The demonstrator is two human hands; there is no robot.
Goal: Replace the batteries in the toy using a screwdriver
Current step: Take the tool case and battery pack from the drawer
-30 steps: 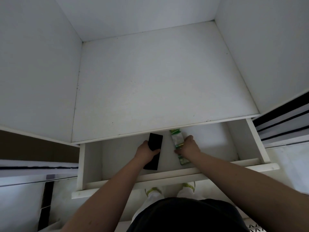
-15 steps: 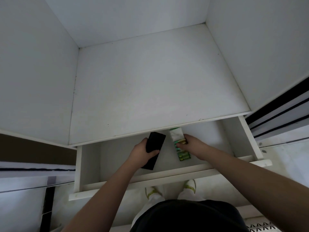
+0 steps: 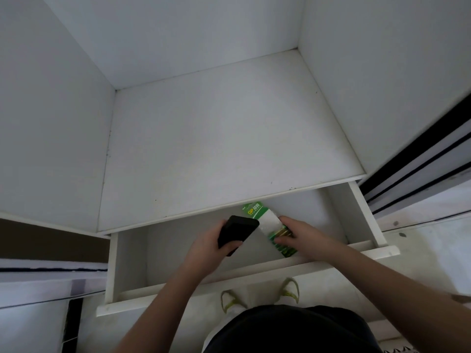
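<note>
Both hands reach into an open white drawer (image 3: 119, 266) under a white shelf. My left hand (image 3: 206, 247) grips a flat black rectangular object (image 3: 238, 231) and holds it tilted above the drawer floor. A green and white battery pack (image 3: 265, 222) lies slantwise just to its right, several batteries showing near its lower end. My right hand (image 3: 300, 238) pinches the pack at the batteries, thumb on the near side. No toy or screwdriver is in view.
The white shelf top (image 3: 216, 149) above the drawer sits between white cabinet walls. The drawer's front panel (image 3: 229, 284) juts toward me above my shoes (image 3: 289, 290) on a pale floor. Dark-striped panels (image 3: 420, 171) stand at right.
Both hands have lifted a little inside the drawer. The black object is raised and tilted more, and the battery pack has come up off the drawer floor in my right hand.
</note>
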